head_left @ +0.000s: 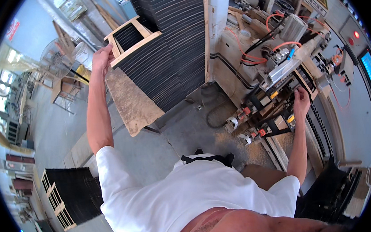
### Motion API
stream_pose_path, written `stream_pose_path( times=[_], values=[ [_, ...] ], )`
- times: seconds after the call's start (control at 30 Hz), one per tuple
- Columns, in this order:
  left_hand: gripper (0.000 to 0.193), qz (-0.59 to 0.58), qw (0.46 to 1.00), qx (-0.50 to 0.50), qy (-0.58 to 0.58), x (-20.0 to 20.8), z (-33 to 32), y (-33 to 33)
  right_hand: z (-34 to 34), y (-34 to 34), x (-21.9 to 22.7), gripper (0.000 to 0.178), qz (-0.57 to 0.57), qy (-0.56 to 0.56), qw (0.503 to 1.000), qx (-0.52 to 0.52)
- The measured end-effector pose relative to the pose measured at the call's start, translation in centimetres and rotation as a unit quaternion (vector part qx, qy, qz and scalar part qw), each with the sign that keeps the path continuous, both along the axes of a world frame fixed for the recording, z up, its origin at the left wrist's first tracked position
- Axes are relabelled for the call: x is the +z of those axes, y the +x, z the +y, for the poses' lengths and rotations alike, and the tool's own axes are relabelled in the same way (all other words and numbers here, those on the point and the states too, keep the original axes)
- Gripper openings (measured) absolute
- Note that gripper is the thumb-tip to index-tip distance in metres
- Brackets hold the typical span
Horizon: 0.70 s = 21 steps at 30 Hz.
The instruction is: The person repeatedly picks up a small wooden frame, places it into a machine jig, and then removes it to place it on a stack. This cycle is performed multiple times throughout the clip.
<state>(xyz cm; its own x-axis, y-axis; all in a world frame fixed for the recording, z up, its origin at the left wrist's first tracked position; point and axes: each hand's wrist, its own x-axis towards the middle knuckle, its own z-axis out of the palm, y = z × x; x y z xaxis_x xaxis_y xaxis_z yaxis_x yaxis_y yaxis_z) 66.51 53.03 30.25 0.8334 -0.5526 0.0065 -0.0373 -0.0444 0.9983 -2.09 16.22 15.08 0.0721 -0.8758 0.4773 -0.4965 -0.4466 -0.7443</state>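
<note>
My left hand reaches far out to the left, its fingers closed on the corner of a pale wooden frame with black inside it. That frame sits on top of a tall stack of black-sided panels. At the machine on the right, my right hand has its fingers pinched together beside a black-slatted piece with a light wood edge. Whatever lies between those fingertips is too small to make out.
A dusty board on a low stand juts out beside the stack. Sawdust covers the floor under the machine. Another black panel stack stands at lower left. A control box with a lit screen is at far right.
</note>
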Motion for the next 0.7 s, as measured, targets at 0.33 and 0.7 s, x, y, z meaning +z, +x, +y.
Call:
stream_pose_path(
  times=[0.33, 0.7],
  values=[
    [0.05, -0.6, 0.786, 0.022, 0.147, 5.8, -1.9, -13.0, 10.8, -5.6, -0.2, 0.028, -0.015, 0.11, 0.992, -0.059],
    [0.038, -0.468, 0.827, -0.12, 0.288, 5.0, -5.7, -12.1, 17.5, -13.1, 8.5, 0.022, 0.027, 0.02, 0.998, -0.045]
  ],
)
